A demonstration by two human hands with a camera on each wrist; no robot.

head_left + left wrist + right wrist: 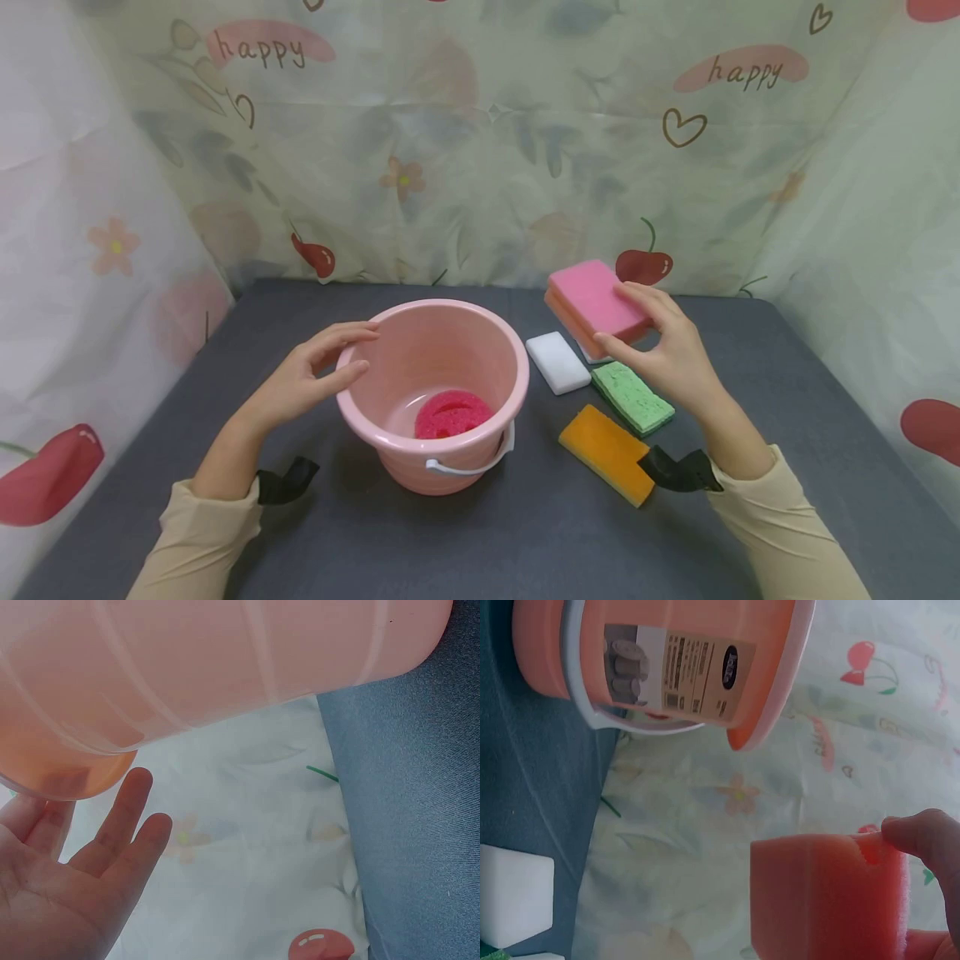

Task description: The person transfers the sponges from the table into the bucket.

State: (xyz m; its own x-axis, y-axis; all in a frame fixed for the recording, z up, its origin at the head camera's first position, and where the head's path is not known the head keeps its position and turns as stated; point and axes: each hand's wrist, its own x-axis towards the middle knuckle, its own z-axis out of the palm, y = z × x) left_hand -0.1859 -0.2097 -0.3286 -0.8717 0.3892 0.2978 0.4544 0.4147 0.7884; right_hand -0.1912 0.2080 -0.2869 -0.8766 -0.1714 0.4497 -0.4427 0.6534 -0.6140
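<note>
My right hand [671, 350] pinches a thick pink sponge [596, 296] between thumb and fingers, raised above the table. Its lower layer looks peach-orange; the right wrist view shows the block [825, 892] side-on. At the left rim of a pink bucket [435, 446] is my left hand [303, 379], its fingertips and thumb reaching over the edge. In the left wrist view these fingers [139, 795] are spread and fairly straight. A round, deep-pink sponge [453, 412] lies inside the bucket, whose pale handle [472, 467] hangs down in front.
Right of the bucket lie a white sponge [558, 362], a green sponge [633, 397] and an orange sponge [603, 450]. Another white piece shows partly under the held sponge. The dark table [465, 550] is walled by patterned curtains [480, 167].
</note>
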